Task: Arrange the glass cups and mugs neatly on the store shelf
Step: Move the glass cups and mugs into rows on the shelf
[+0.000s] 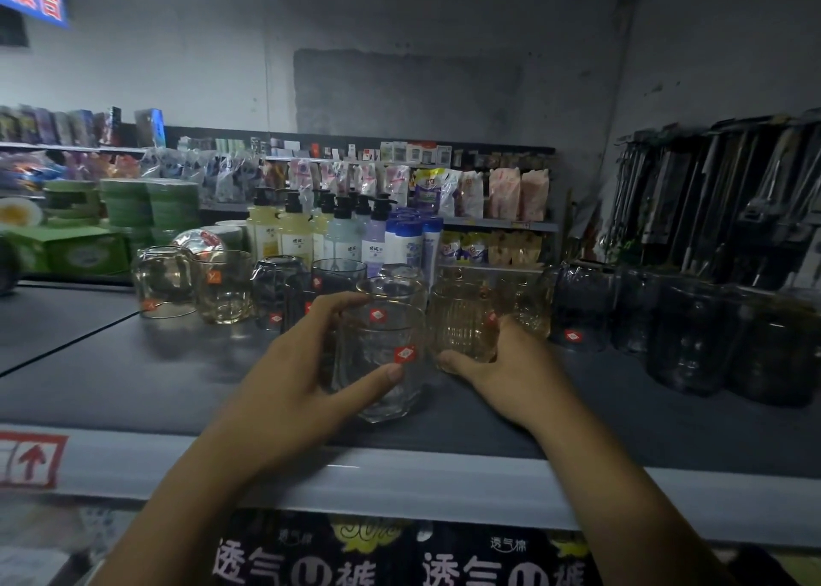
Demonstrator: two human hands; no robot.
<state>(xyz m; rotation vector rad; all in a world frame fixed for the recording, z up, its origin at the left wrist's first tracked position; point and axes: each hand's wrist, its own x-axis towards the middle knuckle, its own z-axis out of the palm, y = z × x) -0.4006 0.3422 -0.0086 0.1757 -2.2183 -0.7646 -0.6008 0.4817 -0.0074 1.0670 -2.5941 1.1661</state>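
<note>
Nearest, below the shelf lip, lie dark packages printed with large white characters, and a red arrow label is stuck on the pale front edge to the left. Both bare forearms reach over that edge onto the grey store shelf. The left hand grips a clear glass cup standing upright near the front, thumb across its face below a red sticker, fingers curled round the far side. A second clear cup rises just behind or inside it; which, I cannot tell. Just beside, the right hand holds an amber ribbed cup, thumb at its base and fingers on its right wall. Only the shelf shows through both cups. Further back stands a row of amber tumblers, one rim down, and smoky grey cups, with larger dark glasses to the right. Beyond them, pump bottles hold pale yellow and lilac liquid.
</note>
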